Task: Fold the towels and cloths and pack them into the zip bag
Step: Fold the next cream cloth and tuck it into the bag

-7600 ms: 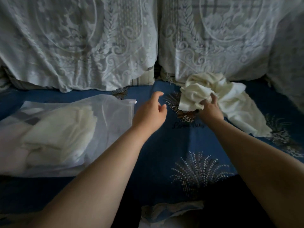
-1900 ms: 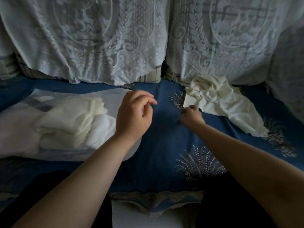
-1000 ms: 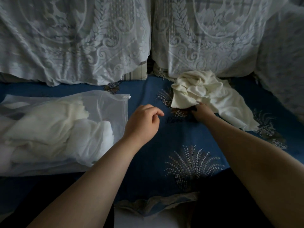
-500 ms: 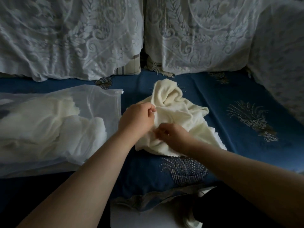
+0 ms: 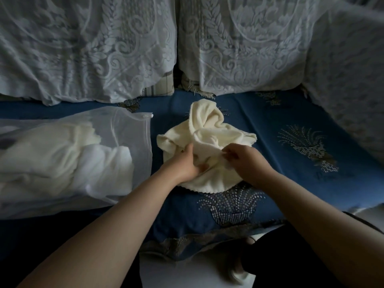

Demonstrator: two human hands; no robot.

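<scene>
Cream fleecy cloth (image 5: 209, 132), crumpled (scalloped near edge), lies on blue seat cover (image 5: 270, 183); left hand (image 5: 182, 163) and right hand (image 5: 247, 161) both pinch its near folds.

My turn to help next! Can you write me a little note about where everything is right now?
Left hand and right hand both grip the crumpled cream cloth, which lies on the blue sofa cover, right of the zip bag.
Done: folded pale cloths already lie inside the bag.
Left: flatten and fold this cloth, slide it into the bag, close the zip.
</scene>
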